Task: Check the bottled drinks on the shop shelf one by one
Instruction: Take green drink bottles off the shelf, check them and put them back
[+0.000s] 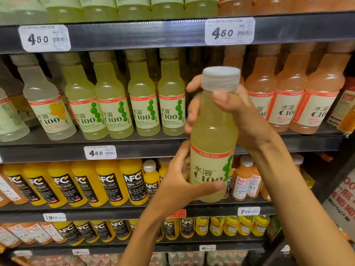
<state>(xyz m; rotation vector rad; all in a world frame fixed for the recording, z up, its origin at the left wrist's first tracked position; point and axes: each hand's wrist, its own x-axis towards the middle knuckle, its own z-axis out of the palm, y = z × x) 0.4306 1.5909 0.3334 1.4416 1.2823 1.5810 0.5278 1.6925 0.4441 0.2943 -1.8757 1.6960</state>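
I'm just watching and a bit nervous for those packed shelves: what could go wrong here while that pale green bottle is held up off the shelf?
The lime C100 bottle is held in mid-air only by the left hand at its label and the right hand near the neck; a slip could drop it. Putting it back, it might knock the tightly packed green bottles beside its gap.

dark metal shelving [134, 35] with white price tags [229, 31].
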